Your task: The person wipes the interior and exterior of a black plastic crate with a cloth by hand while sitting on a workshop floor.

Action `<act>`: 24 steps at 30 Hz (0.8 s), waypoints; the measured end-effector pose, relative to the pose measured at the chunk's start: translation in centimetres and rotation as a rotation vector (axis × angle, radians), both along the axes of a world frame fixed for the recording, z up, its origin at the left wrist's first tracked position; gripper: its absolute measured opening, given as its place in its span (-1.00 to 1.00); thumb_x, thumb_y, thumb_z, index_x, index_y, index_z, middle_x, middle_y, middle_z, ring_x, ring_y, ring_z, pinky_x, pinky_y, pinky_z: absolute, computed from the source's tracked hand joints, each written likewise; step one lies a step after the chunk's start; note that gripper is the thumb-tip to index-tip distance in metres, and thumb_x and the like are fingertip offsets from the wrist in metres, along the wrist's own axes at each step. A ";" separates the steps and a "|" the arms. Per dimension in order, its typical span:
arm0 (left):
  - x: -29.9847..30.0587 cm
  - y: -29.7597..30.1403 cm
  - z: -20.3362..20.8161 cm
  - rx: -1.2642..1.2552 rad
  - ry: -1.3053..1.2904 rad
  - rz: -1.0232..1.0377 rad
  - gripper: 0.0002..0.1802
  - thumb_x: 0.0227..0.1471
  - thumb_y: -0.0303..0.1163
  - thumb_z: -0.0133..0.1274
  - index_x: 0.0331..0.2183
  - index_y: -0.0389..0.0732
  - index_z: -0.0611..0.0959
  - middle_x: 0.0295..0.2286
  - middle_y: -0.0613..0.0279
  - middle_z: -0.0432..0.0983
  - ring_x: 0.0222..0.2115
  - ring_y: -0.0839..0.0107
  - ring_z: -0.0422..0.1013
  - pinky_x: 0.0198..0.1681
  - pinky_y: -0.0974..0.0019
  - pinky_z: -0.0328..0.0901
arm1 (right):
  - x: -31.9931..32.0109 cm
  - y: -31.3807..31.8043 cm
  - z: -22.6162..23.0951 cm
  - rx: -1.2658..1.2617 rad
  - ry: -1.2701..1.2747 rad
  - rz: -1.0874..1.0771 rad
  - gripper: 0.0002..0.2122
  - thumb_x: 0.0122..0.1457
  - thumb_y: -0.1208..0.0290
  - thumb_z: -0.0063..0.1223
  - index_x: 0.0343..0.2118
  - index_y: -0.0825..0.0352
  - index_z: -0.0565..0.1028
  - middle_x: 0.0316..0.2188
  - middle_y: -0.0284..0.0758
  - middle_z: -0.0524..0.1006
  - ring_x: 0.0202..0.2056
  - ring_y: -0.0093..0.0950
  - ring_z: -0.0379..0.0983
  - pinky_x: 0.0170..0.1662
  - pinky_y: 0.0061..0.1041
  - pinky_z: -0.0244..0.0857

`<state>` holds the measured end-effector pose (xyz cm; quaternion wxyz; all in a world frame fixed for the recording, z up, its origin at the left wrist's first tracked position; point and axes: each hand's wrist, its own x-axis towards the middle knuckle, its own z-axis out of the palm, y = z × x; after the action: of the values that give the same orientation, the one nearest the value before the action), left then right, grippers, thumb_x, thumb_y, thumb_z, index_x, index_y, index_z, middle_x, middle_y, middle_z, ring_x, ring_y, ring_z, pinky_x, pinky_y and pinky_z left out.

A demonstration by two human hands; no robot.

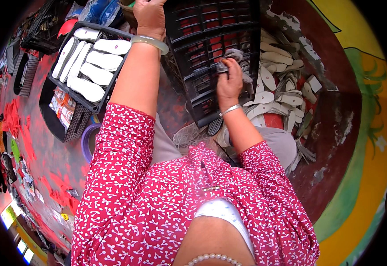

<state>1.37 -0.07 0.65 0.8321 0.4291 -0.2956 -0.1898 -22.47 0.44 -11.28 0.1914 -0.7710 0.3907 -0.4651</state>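
Holding a bunched grey rag [235,53] at the slatted face of a black crate [202,88], right hand [230,86] closed round the cloth. Crate stands tipped up before the knees, over the floor [171,111]; whether its lower end bears on the floor cannot be told. Left hand [150,20] raised by the crate's upper left corner; fingers cut off by the frame, so grip unconfirmed. White insoles [87,90] packed in a bin left of the crate; loose insole pile [290,98] to its right, toward the floor's wall-side edge. Risks, judged: (1) crate may swing or slip if pushed by the right hand while the left has only a weak hold; (2) rag may snag if a fold works into the slats; (3) pile may scatter if the crate's right edge drops onto it.
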 end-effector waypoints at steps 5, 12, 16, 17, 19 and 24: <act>0.1 0.5 -0.2 -0.034 0.028 -0.012 -0.83 -0.09 -0.52 0.04 -0.34 -0.25 0.50 -0.44 0.38 0.40 -0.40 0.55 0.31 -0.23 0.50 0.21 | 4.3 6.9 2.3 0.129 -0.125 0.401 -0.58 -0.19 0.76 -0.17 -0.18 0.31 0.41 -0.20 -0.17 0.41 -0.10 -0.18 0.33 0.00 -0.32 0.20; -0.1 0.4 0.1 0.003 -0.007 0.008 -0.82 -0.09 -0.54 0.04 -0.33 -0.26 0.50 -0.45 0.37 0.40 -0.40 0.55 0.31 -0.23 0.50 0.21 | -0.7 5.8 1.9 -0.259 0.358 0.446 -0.55 -0.14 0.58 0.01 -0.08 0.17 0.40 -0.08 -0.34 0.40 -0.08 -0.34 0.33 -0.04 -0.41 0.14; -0.4 0.3 0.1 0.016 0.007 -0.005 -0.83 -0.09 -0.54 0.03 -0.34 -0.26 0.50 -0.45 0.37 0.40 -0.40 0.55 0.31 -0.24 0.49 0.21 | -3.4 4.7 0.0 -0.233 0.448 0.446 -0.61 -0.09 0.56 -0.01 -0.11 0.16 0.42 -0.08 -0.38 0.41 -0.11 -0.37 0.36 -0.09 -0.40 0.17; -0.5 0.3 0.1 0.018 0.000 -0.006 -0.83 -0.09 -0.54 0.03 -0.34 -0.26 0.49 -0.45 0.37 0.40 -0.40 0.55 0.31 -0.24 0.49 0.21 | -3.4 3.5 0.1 -0.195 0.353 0.454 -0.64 -0.08 0.61 -0.02 -0.15 0.20 0.44 -0.13 -0.32 0.44 -0.16 -0.32 0.39 -0.14 -0.38 0.25; -0.7 0.4 0.2 0.022 -0.013 -0.006 -0.83 -0.09 -0.53 0.03 -0.34 -0.26 0.49 -0.45 0.37 0.39 -0.41 0.55 0.30 -0.25 0.49 0.21 | -4.0 2.4 0.3 -0.180 0.290 0.458 -0.69 -0.09 0.67 -0.05 -0.22 0.26 0.46 -0.21 -0.27 0.47 -0.19 -0.25 0.40 -0.16 -0.37 0.30; 0.0 0.6 -0.1 0.006 0.094 -0.021 -0.82 -0.09 -0.50 0.04 -0.33 -0.25 0.50 -0.45 0.35 0.40 -0.41 0.53 0.30 -0.26 0.48 0.21 | -5.9 -1.4 -1.2 -0.222 0.230 0.081 -0.66 -0.19 0.75 -0.13 -0.30 0.28 0.46 -0.30 -0.21 0.46 -0.20 -0.19 0.37 -0.12 -0.30 0.25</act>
<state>1.42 0.52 0.59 0.8417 0.4192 -0.2600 -0.2195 -28.41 -0.96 -12.43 0.0779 -0.8507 0.3248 -0.4059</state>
